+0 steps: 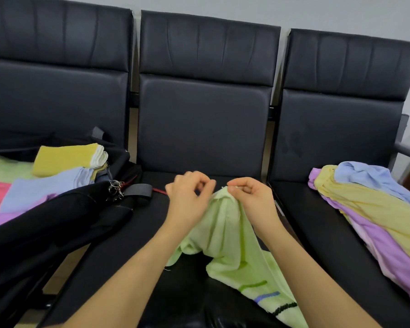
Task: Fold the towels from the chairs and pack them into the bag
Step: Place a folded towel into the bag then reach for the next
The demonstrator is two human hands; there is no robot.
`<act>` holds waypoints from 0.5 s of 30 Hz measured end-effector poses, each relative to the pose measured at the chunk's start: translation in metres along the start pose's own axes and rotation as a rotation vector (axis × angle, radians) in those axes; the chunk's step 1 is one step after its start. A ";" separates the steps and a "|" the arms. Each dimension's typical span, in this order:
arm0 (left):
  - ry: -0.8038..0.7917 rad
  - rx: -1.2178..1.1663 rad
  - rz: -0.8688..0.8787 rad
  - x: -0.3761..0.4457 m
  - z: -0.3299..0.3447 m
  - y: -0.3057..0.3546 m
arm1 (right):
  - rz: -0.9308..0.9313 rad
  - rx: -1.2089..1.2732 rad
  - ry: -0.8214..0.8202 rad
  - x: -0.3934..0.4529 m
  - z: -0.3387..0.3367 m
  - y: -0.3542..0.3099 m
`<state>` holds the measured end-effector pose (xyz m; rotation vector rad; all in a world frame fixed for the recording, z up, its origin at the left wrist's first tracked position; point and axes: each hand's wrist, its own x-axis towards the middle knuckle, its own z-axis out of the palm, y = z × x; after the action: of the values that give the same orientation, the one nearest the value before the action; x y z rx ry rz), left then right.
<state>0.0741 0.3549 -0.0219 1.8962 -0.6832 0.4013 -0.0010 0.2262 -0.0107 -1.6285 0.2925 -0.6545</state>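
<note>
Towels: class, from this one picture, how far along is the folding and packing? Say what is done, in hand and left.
Done: folded towels, yellow and blue among them, sit stacked in the open black bag on the left chair. In hand: the right hand pinches the green towel at its top edge; the left hand is beside it, its grip unclear. Left: an unfolded pile on the right chair.

Two bare forearms reach forward side by side. The left hand (187, 194) is blurred, fingers curled near the right hand (251, 196), whose curled fingers and thumb pinch green cloth.
</note>
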 end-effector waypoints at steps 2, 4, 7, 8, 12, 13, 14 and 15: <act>-0.119 0.012 0.037 -0.013 0.009 0.007 | 0.051 0.088 0.043 -0.001 0.000 0.000; -0.193 -0.034 -0.036 -0.020 0.015 0.011 | 0.087 0.125 0.063 -0.001 -0.002 0.001; -0.208 -0.164 -0.164 -0.022 0.019 0.010 | 0.097 0.178 0.043 -0.002 -0.005 -0.001; -0.189 -0.200 -0.181 -0.021 0.020 0.010 | 0.102 0.196 0.036 -0.002 -0.006 -0.002; -0.139 -0.276 -0.178 -0.016 0.018 0.007 | 0.104 0.188 -0.046 -0.001 -0.008 -0.002; -0.134 -0.286 -0.169 -0.014 0.015 0.006 | 0.086 0.137 -0.073 -0.001 -0.009 -0.001; -0.126 -0.302 -0.170 -0.010 0.012 0.007 | 0.064 0.069 -0.096 -0.001 -0.009 0.000; -0.113 -0.314 -0.179 -0.007 0.007 0.006 | 0.039 -0.006 -0.110 -0.001 -0.009 -0.001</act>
<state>0.0647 0.3482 -0.0244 1.6712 -0.6053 0.0676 -0.0075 0.2196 -0.0093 -1.6541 0.2454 -0.5331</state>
